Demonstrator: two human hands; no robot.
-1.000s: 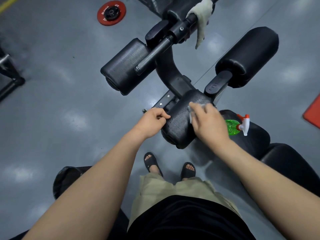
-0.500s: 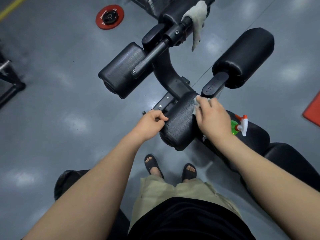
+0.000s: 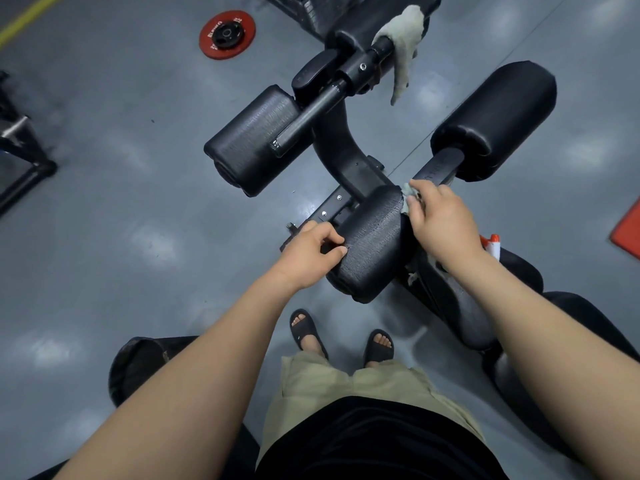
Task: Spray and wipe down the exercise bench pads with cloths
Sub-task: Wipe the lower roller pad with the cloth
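Note:
A black roller pad of the exercise bench lies just in front of me. My left hand grips its near left edge, thumb and fingers pinching the pad. My right hand presses a small grey cloth against the pad's far right end, close to the black crossbar. Two more roller pads sit further out, one at the left and one at the right. A second pale cloth hangs over the frame's upper bar. Only the white and orange head of the spray bottle shows behind my right wrist.
The bench seat runs back to my right. A red weight plate lies on the grey floor at the far left. Black frame parts stand at the left edge, a red mat corner at the right. My sandalled feet stand below the pad.
My right hand has slid the cloth along the near roller pad from its top middle toward its far right end. The left hand stays on the pad's left edge.

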